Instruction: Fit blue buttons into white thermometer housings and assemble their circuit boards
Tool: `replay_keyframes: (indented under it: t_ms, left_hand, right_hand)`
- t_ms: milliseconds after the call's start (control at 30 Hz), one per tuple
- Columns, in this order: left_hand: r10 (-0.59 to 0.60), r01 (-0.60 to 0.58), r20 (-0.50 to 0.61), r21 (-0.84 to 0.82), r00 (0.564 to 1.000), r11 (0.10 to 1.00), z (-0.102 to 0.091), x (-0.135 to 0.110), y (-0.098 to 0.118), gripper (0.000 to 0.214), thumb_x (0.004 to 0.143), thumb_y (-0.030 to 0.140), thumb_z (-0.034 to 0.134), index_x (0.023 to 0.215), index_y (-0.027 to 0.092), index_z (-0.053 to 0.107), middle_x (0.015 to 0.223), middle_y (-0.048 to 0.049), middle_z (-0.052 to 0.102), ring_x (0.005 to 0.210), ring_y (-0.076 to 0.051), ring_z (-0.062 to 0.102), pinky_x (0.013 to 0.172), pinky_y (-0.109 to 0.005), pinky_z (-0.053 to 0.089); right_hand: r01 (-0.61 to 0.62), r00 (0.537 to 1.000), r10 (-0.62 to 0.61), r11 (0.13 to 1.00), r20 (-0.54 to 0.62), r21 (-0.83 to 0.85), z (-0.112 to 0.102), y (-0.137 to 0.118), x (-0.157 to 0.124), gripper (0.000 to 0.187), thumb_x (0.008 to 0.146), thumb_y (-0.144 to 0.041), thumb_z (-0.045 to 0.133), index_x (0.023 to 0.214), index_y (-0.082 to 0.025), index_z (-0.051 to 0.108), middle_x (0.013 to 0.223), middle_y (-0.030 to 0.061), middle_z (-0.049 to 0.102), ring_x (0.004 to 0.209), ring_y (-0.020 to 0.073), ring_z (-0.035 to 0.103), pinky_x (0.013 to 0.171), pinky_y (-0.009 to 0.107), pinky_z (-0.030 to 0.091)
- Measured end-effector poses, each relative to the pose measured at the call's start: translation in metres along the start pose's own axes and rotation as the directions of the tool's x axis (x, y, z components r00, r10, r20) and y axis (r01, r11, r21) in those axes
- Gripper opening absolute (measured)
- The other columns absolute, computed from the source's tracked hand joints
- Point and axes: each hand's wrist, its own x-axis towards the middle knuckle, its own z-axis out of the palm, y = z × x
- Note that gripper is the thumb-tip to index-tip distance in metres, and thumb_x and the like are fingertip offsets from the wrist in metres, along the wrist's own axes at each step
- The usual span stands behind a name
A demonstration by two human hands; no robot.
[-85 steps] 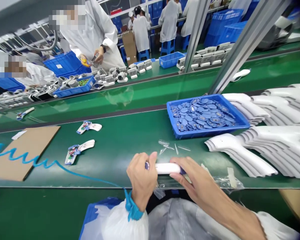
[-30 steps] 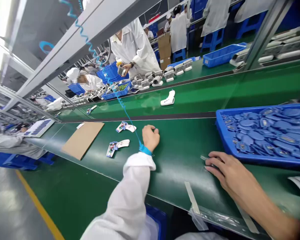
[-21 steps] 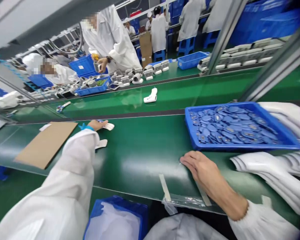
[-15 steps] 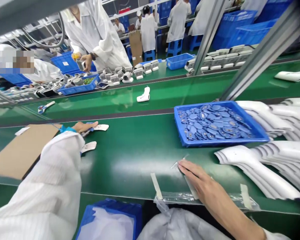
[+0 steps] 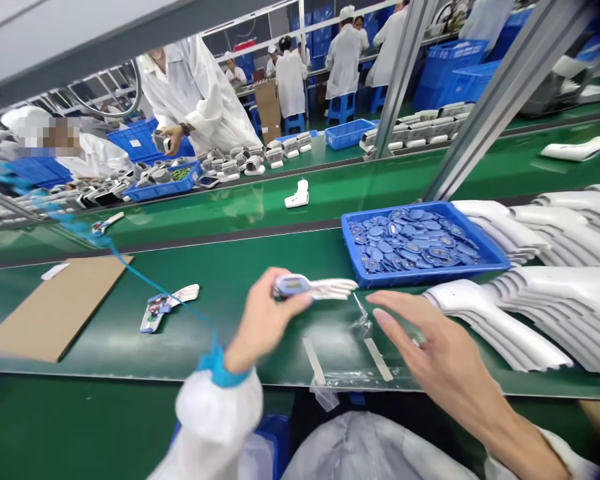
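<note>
My left hand [image 5: 267, 310] grips a half-built thermometer [image 5: 294, 285] with a blue head, a small display and a white handle pointing right. Just right of the handle tip, my right hand [image 5: 430, 340] is raised, thumb and fingers apart, holding nothing. Beneath that gap lies a crumpled bit of clear plastic film [image 5: 363, 325] on the green work surface. A second thermometer half [image 5: 161, 307], its inner parts exposed, rests to the left of my left hand. Around my left wrist is a blue strap [image 5: 223, 367] with a coiled cord.
Blue oval parts fill a blue tray [image 5: 430, 275] on the right. Stacked white handle shells [image 5: 500, 320] lie beside it. Cardboard [image 5: 55, 307] lies left. Tape strips [image 5: 379, 360] mark the front edge. Beyond runs a conveyor [image 5: 220, 208] with a white shell [image 5: 297, 195]; co-workers stand across.
My left hand has come from the far left to the middle, bringing the thermometer along. My right hand has lifted off the plastic film and opened. The view has shifted slightly.
</note>
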Motion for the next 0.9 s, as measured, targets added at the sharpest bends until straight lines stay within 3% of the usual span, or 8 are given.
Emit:
replay_keyframes:
  t_ms: [100,200,333,433,533,700,800,900]
  left_hand:
    - [-0.042,0.049,0.087,-0.079,0.995,0.996,0.052,-0.036,-0.005,0.024,0.079,0.027,0.079,0.096,0.021,0.063,0.085,0.0012,0.066,0.077,-0.015,0.058,0.071,-0.026,0.044]
    - [-0.049,0.063,0.130,-0.107,0.990,0.992,0.073,-0.053,-0.006,0.022,0.084,0.030,0.078,0.098,0.022,0.063,0.086,0.0032,0.066,0.076,-0.014,0.057,0.070,-0.024,0.043]
    - [0.063,-0.074,0.132,0.087,0.989,0.993,0.072,-0.058,-0.006,0.010,0.094,0.026,0.067,0.101,0.025,0.061,0.093,0.0022,0.066,0.083,-0.016,0.059,0.077,-0.028,0.042]
    - [0.049,-0.052,0.017,0.246,0.999,0.968,0.066,-0.052,-0.010,0.007,0.095,0.026,0.062,0.102,0.024,0.060,0.093,0.0000,0.067,0.083,-0.018,0.059,0.077,-0.031,0.041]
    - [-0.104,0.104,0.006,0.062,0.995,0.993,0.059,-0.044,-0.017,0.018,0.091,0.032,0.067,0.103,0.021,0.062,0.093,-0.0030,0.068,0.081,-0.019,0.061,0.075,-0.031,0.046]
    - [-0.264,0.328,0.231,-0.308,0.936,0.893,0.051,-0.042,-0.022,0.041,0.087,0.050,0.070,0.106,0.014,0.067,0.092,-0.0087,0.068,0.074,-0.017,0.063,0.070,-0.029,0.051]
    - [-0.314,0.390,0.247,-0.390,0.917,0.834,0.048,-0.044,-0.023,0.050,0.081,0.056,0.077,0.103,0.012,0.067,0.085,-0.0082,0.067,0.069,-0.015,0.060,0.065,-0.026,0.048]
    - [-0.332,0.431,0.290,-0.419,0.897,0.799,0.046,-0.045,-0.024,0.054,0.082,0.054,0.078,0.112,0.010,0.066,0.091,-0.0100,0.069,0.072,-0.014,0.060,0.065,-0.023,0.046]
  right_hand:
    - [0.019,0.999,-0.022,0.997,0.028,0.078,0.003,-0.016,0.005,0.027,0.100,-0.043,0.054,0.113,-0.028,0.073,0.115,0.0059,0.073,0.105,0.0236,0.068,0.088,0.040,0.056]
    - [0.135,0.989,-0.135,0.991,0.056,0.012,0.008,-0.019,0.001,0.026,0.101,-0.041,0.053,0.099,-0.027,0.075,0.103,0.0045,0.074,0.092,0.0205,0.065,0.080,0.037,0.049]
    - [0.274,0.961,-0.273,0.947,0.028,-0.169,0.002,-0.032,-0.002,0.030,0.104,-0.028,0.047,0.083,-0.022,0.068,0.085,0.0008,0.071,0.078,0.0166,0.058,0.077,0.037,0.036]
    - [0.227,0.971,-0.237,0.951,-0.025,-0.209,-0.006,-0.036,0.004,0.033,0.105,-0.033,0.043,0.083,-0.021,0.064,0.086,0.0024,0.070,0.078,0.0174,0.057,0.076,0.037,0.034]
    - [0.074,0.997,-0.068,0.970,0.036,-0.231,0.004,-0.010,0.003,0.039,0.105,-0.043,0.038,0.083,-0.023,0.064,0.089,0.0050,0.070,0.081,0.0207,0.058,0.075,0.038,0.034]
    - [0.004,0.996,0.032,0.926,0.089,-0.377,0.025,0.062,-0.027,0.037,0.103,-0.043,0.036,0.097,-0.022,0.067,0.093,0.0073,0.070,0.085,0.0256,0.063,0.071,0.039,0.037]
    - [0.020,1.000,-0.028,0.866,-0.009,-0.499,-0.005,0.079,-0.040,0.039,0.101,-0.049,0.043,0.113,-0.018,0.065,0.109,0.0137,0.069,0.092,0.0293,0.063,0.071,0.040,0.043]
    - [-0.110,0.990,0.003,0.625,-0.139,-0.773,-0.046,0.089,-0.039,0.058,0.102,-0.058,0.030,0.118,-0.015,0.065,0.118,0.0205,0.067,0.094,0.0379,0.061,0.066,0.045,0.042]
